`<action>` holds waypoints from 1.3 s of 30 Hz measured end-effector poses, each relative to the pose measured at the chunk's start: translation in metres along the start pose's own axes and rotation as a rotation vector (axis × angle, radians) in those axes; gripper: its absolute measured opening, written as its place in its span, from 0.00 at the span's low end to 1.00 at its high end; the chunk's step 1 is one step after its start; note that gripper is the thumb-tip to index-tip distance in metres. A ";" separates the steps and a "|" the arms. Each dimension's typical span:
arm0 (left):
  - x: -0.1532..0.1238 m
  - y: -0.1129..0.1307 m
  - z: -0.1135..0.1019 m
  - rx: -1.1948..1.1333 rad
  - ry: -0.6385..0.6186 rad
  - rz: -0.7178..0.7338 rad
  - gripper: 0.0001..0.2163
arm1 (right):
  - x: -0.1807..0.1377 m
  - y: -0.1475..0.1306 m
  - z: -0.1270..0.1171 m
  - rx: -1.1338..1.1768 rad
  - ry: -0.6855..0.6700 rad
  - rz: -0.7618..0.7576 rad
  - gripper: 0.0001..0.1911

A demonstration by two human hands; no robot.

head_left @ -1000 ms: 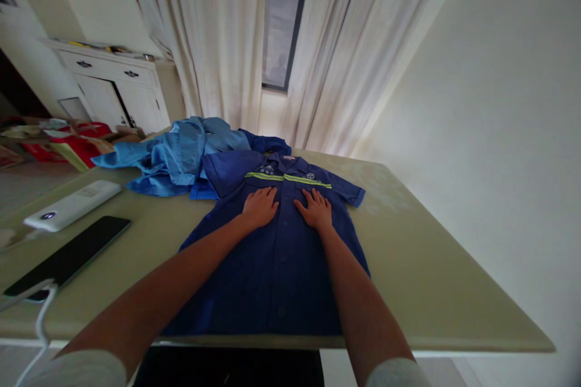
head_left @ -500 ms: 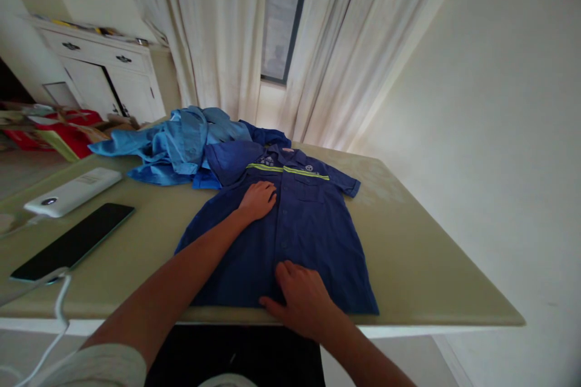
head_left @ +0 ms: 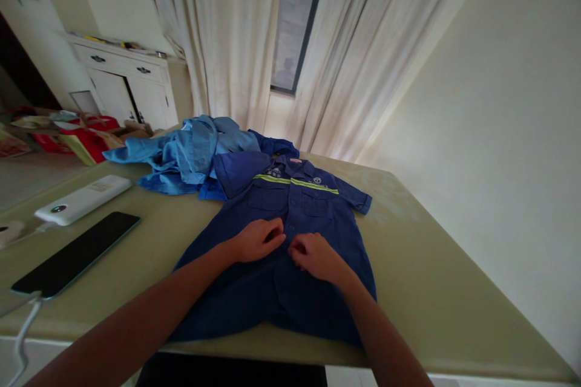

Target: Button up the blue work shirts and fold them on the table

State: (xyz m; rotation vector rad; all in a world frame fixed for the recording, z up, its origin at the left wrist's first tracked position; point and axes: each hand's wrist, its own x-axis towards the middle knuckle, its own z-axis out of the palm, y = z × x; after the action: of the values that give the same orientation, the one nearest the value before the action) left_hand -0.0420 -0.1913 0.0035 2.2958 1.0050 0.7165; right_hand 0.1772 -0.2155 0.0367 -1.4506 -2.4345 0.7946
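Note:
A dark blue short-sleeved work shirt [head_left: 313, 296] lies front up on the table, collar away from me, with a yellow-green stripe across its chest. My left hand [head_left: 258, 240] is closed at the button placket, a little below the chest pockets, its thumb and fingertips pinching the cloth there. Just right of it, my right hand [head_left: 318, 256] has its fingers curled in on the same front edge. The fingertips of both partly hide the buttons. Below the hands the front panels look loose and the hem runs unevenly near the table edge.
Light blue garments [head_left: 195, 148] lie crumpled at the back left of the table [head_left: 422, 278], with a darker blue cloth [head_left: 279, 144] behind the collar. A white power bank [head_left: 84, 198] and a black phone [head_left: 77, 254] with a white cable [head_left: 27, 326] lie at left.
My left hand has come down from the chest to the placket, and my right hand has moved up from near the hem beside it. The hem has shifted and become uneven.

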 end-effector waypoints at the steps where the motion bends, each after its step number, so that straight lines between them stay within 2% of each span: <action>1: 0.000 -0.003 -0.003 -0.018 -0.091 -0.007 0.07 | 0.005 0.001 0.001 0.092 -0.041 -0.043 0.12; 4: 0.000 -0.005 -0.015 -0.045 -0.299 0.002 0.05 | 0.012 0.005 0.011 0.188 -0.006 -0.138 0.14; 6: -0.002 0.000 -0.023 -0.009 -0.352 0.002 0.12 | 0.013 0.010 0.018 0.123 0.031 -0.218 0.11; 10: -0.005 0.016 -0.033 0.059 -0.493 -0.079 0.22 | 0.019 0.026 0.024 0.016 -0.006 -0.385 0.08; 12: -0.005 0.024 -0.034 0.005 -0.575 -0.096 0.20 | 0.028 0.035 0.025 -0.048 -0.008 -0.460 0.08; 14: -0.005 0.030 -0.032 -0.089 -0.605 -0.052 0.15 | 0.041 0.042 0.025 -0.123 0.006 -0.526 0.08; 16: -0.005 0.032 -0.027 -0.139 -0.564 0.015 0.15 | 0.056 0.047 0.024 -0.189 0.038 -0.559 0.09; 18: -0.004 0.029 -0.019 -0.100 -0.471 0.059 0.16 | 0.070 0.050 0.024 -0.225 0.099 -0.550 0.09; 21: 0.001 0.013 -0.009 -0.072 -0.388 0.100 0.09 | 0.082 0.050 0.023 -0.225 0.208 -0.523 0.09; 22: 0.003 0.007 -0.007 -0.111 -0.377 0.105 0.06 | 0.082 0.049 0.022 -0.213 0.258 -0.510 0.09; 25: 0.009 -0.009 -0.003 -0.273 -0.301 0.094 0.15 | 0.065 0.037 0.015 -0.099 0.439 -0.400 0.14; 27: 0.011 -0.015 -0.003 -0.332 -0.222 0.058 0.19 | 0.046 0.026 0.010 0.028 0.483 -0.298 0.17; 31: 0.012 -0.016 -0.002 -0.346 -0.165 -0.095 0.20 | 0.019 0.016 0.014 0.124 0.374 -0.144 0.19; 35: 0.011 -0.014 0.002 -0.365 -0.117 -0.207 0.17 | 0.021 0.030 0.018 0.350 0.206 -0.126 0.13; 39: 0.011 -0.015 0.002 -0.375 -0.126 -0.213 0.15 | 0.024 0.039 0.013 0.514 0.086 -0.101 0.08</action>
State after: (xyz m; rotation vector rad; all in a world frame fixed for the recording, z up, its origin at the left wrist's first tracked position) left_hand -0.0413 -0.1745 -0.0047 1.8561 0.9487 0.6049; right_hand 0.1896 -0.1849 0.0025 -1.1285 -2.0130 1.1939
